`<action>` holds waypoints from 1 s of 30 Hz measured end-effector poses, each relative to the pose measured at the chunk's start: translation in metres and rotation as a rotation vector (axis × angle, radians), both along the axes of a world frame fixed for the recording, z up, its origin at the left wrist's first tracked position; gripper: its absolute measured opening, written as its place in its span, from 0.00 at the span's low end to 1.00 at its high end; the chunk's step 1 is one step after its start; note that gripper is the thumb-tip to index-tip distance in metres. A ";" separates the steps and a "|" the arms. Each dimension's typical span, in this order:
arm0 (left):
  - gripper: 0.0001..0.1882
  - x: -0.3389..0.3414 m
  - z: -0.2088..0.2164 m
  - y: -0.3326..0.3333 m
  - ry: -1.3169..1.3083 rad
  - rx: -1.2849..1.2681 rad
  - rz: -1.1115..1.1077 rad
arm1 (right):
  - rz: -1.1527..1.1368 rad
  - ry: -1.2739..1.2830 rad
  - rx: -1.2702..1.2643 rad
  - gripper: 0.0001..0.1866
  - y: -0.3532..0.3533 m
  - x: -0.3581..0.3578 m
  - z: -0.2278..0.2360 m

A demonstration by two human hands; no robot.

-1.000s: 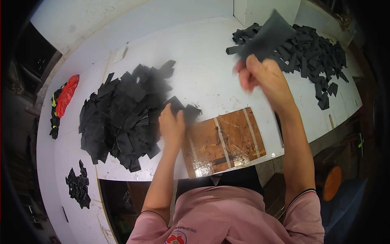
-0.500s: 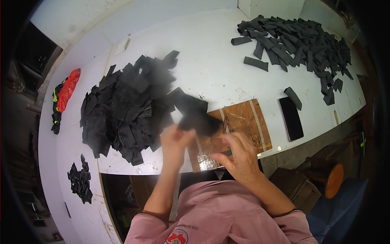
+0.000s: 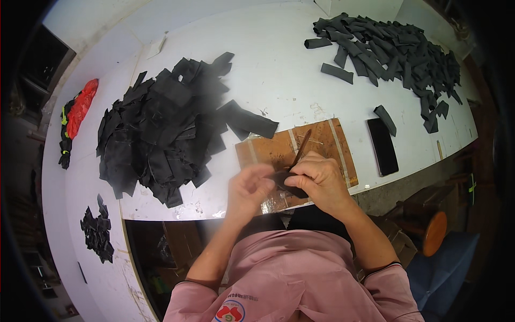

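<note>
Over a brown board [image 3: 316,136], both hands hold a small black fabric piece [image 3: 294,189]. My left hand [image 3: 249,191], a little smeared by motion, pinches its left end. My right hand [image 3: 323,182] is closed on its right side, with the thumb pressed on top. A thin brown stick [image 3: 303,146] rises from beside the right fingers over the board; whether those fingers also grip it is hidden. To the left lies a large heap of flat black fabric pieces [image 3: 155,123], with a couple of strips stretching toward the board.
Rolled dark tubes [image 3: 386,51] lie in a pile at the far right. A black phone [image 3: 382,147] with one tube beside it is right of the board. On the left are a red plastic bag [image 3: 83,107] and small black scraps [image 3: 97,232]. An orange stool [image 3: 434,233] stands below the table's right edge.
My hands have come together, and the black piece has moved from the heap side to between them. My right hand has closed on it. The whole view has shifted slightly.
</note>
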State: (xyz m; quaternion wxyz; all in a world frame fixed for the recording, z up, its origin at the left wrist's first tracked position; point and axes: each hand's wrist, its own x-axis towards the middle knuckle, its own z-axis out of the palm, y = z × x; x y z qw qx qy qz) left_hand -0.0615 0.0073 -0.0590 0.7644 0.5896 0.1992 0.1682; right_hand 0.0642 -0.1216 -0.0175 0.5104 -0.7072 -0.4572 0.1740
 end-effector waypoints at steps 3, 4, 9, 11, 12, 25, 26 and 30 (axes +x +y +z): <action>0.14 0.008 0.004 0.020 -0.022 0.013 0.000 | 0.015 -0.060 -0.053 0.06 -0.001 0.004 -0.006; 0.14 0.010 0.013 0.027 -0.006 -0.025 -0.119 | 0.051 -0.058 -0.058 0.06 -0.001 0.006 -0.008; 0.09 0.021 0.039 0.035 0.134 0.132 -0.429 | 0.169 -0.071 -0.123 0.06 0.001 0.015 -0.002; 0.07 0.024 0.046 0.035 0.154 0.149 -0.453 | 0.207 -0.087 -0.140 0.06 0.001 0.020 0.000; 0.07 0.023 0.048 0.036 0.160 0.235 -0.473 | 0.245 -0.060 -0.184 0.06 0.001 0.021 0.001; 0.03 0.023 0.018 0.032 0.219 0.256 -0.314 | 0.021 0.084 -0.126 0.07 -0.003 0.015 -0.010; 0.03 0.022 0.014 0.030 0.219 0.256 -0.315 | 0.021 0.085 -0.126 0.07 -0.005 0.013 -0.013; 0.15 0.007 -0.002 0.007 0.032 0.250 -0.151 | -0.140 0.154 -0.099 0.07 -0.010 0.011 -0.028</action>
